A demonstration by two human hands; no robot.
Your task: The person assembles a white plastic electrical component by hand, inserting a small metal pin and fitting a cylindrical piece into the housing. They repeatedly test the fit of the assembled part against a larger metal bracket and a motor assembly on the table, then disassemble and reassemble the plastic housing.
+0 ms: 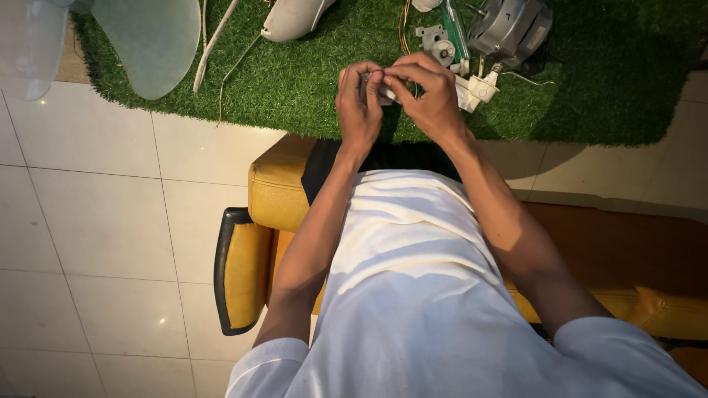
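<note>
1. Left hand point(359, 103): raised over the near part of the green turf mat point(310, 81), fingers curled, thumb and fingertips pinching the left end of a small pale part point(385, 91).
2. Right hand point(428, 92): just beside the left, over the same near part of the mat, fingers bent and closed on the right end of the small pale part; fingertips of both hands touching or nearly so.
3. Small pale part: held between both hands above the mat, mostly hidden by fingers; shape hard to tell, possibly a short plastic or metal piece.
4. White plastic switch block point(478, 90): on the mat, just right of the right hand.
5. Grey electric motor point(509, 26): at the far edge of the mat, beyond the right hand.
6. Small grey gear piece point(436, 40): on the mat, between the motor and the hands.
7. Translucent fan blade point(151, 40): on the mat's far left corner, well apart from the hands.
8. White cord point(214, 40): across the mat, just right of the fan blade.
9. White housing shell point(291, 18): at the mat's far edge, left of the hands.
10. Yellow cushioned seat point(276, 195): off the mat, on its near side, under the forearms.
</note>
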